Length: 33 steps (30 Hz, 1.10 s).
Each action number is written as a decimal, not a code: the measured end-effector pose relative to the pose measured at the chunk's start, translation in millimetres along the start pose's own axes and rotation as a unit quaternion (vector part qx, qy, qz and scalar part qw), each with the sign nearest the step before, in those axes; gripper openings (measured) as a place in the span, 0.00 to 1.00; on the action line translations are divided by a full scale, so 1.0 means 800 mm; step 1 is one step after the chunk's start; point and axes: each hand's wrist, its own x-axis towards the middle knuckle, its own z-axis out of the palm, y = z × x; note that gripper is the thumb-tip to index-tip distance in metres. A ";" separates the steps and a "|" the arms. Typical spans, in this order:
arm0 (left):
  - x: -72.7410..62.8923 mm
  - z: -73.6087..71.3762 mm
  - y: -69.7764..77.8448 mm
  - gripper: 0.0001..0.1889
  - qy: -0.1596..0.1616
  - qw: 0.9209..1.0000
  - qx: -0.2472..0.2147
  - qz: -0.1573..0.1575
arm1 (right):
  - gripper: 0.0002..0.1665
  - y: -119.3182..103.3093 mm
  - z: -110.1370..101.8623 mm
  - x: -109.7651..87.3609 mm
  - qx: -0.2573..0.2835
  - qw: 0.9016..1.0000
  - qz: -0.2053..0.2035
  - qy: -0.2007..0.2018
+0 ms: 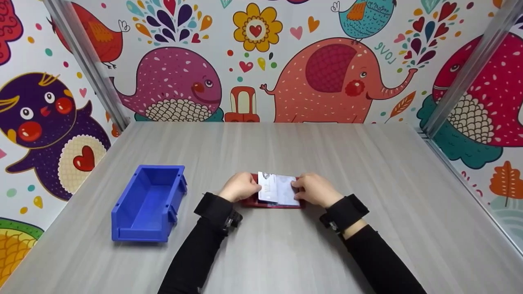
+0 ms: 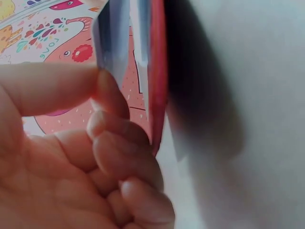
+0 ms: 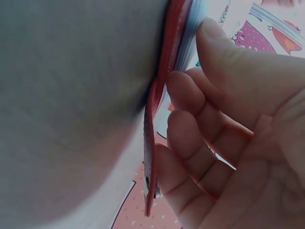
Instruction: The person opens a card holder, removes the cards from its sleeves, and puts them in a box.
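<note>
A white booklet [image 1: 286,191] lies open on a red wallet-like cover [image 1: 251,201] at the middle of the table. My left hand [image 1: 239,187] pinches the booklet's left leaf between thumb and index finger, and that leaf stands a little raised. In the left wrist view the leaf [image 2: 113,38] is apart from the red cover [image 2: 158,71]. On the other side my right hand [image 1: 319,190] holds the right edge, its thumb on the pages [image 3: 190,36] and its bent fingers against the red cover's edge [image 3: 167,71]. A flap of the cover shows a small metal piece [image 3: 156,192].
To the left on the table [image 1: 359,163] stands a blue plastic bin [image 1: 116,220], with nothing seen inside. Patterned walls [image 1: 261,65] with metal posts [image 1: 88,65] enclose the back and sides. Black straps [image 1: 347,212] carry the wrist cameras.
</note>
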 end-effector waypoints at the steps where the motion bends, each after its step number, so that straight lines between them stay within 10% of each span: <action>1: -0.001 -0.001 -0.001 0.22 0.002 1.000 -0.003 0.002 | 0.17 0.000 0.000 0.000 -0.002 1.000 -0.005 0.001; 17: -0.008 -0.010 0.000 0.24 0.010 0.999 -0.043 0.026 | 0.21 0.003 0.000 -0.001 0.011 1.000 -0.004 0.015; 33: -0.016 -0.013 0.018 0.25 0.026 0.995 -0.065 0.072 | 0.06 -0.010 -0.012 0.003 0.131 0.983 -0.001 0.128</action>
